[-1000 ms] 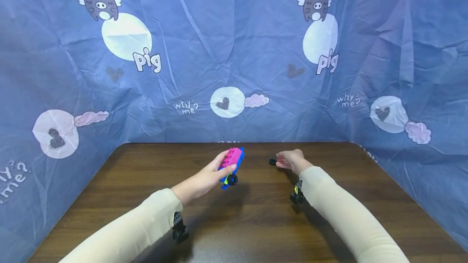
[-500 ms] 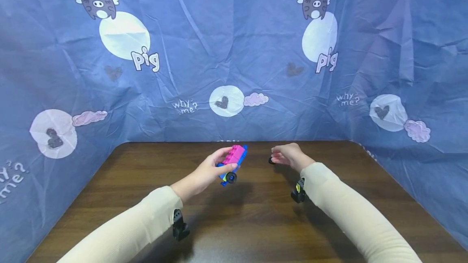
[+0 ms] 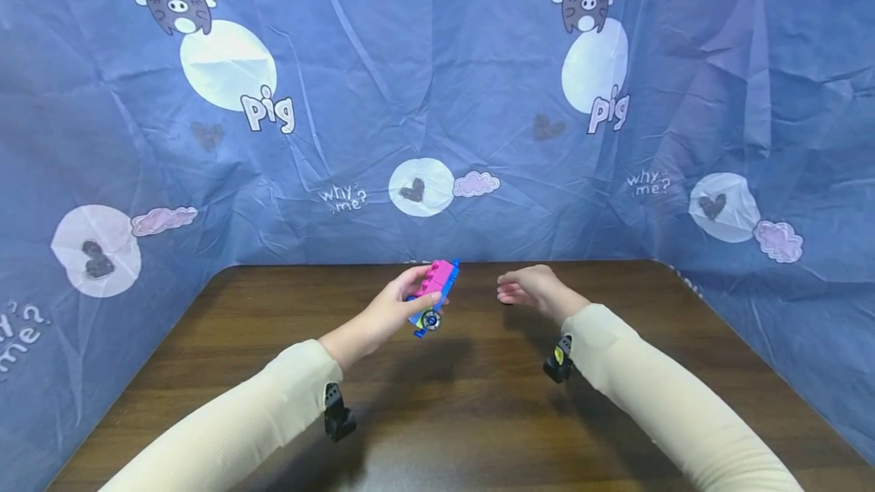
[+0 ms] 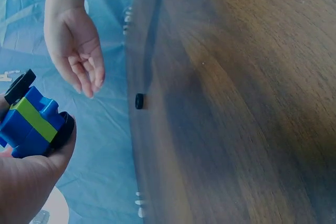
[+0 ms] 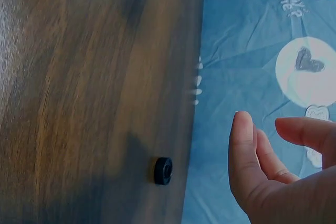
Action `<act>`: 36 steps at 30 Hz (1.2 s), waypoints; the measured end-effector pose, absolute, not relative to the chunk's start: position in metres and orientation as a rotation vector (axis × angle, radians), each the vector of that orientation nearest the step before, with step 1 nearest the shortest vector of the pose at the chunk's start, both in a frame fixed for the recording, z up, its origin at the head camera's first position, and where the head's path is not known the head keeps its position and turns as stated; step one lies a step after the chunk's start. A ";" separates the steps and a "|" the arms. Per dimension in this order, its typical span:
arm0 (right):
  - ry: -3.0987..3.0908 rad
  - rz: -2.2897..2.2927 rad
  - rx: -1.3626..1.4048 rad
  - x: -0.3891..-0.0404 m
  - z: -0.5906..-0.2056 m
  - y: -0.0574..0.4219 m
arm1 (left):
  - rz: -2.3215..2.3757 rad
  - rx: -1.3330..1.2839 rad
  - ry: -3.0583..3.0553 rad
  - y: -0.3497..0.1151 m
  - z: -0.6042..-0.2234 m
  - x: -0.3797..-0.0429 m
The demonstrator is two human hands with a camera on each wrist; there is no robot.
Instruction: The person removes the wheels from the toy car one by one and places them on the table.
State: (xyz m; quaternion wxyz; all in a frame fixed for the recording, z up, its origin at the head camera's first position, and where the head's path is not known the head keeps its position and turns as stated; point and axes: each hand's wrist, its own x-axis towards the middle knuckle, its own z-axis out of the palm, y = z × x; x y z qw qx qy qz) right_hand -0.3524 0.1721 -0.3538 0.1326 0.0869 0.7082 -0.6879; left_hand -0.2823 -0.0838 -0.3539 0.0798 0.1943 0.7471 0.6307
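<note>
My left hand [image 3: 372, 323] grips a toy car built of bricks [image 3: 437, 279], thumb along its side. Its top bricks are pink, its body blue with a lime-green band, and black wheels [image 4: 20, 86] show on it. Opposite, my right hand [image 3: 540, 291] hovers over the far part of the table, thumb and fingertips apart with nothing between them. A loose black wheel [image 5: 163, 171] stands on its tread on the table below that hand, not touching it. In the head view the right fingers hide most of this wheel.
The brown wooden table [image 3: 437, 401] ends at a far edge close behind the loose wheel. A blue printed cloth [image 3: 437, 97] hangs behind and on both sides. Black camera mounts [image 3: 338, 412] hang under both wrists.
My right hand has shifted slightly left, and its fingers now cover most of the loose wheel in the head view. The toy car has risen a little in the left hand.
</note>
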 end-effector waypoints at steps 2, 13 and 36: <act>2.052 -1.986 0.218 -0.350 -0.351 0.170 | 1.888 0.570 2.234 -0.084 -0.353 -0.281; 2.048 -1.959 0.007 -0.331 -0.337 0.154 | 1.884 0.556 2.264 -0.081 -0.355 -0.284; 2.027 -1.822 -0.243 -0.294 -0.328 0.128 | 1.878 0.541 2.301 -0.078 -0.355 -0.282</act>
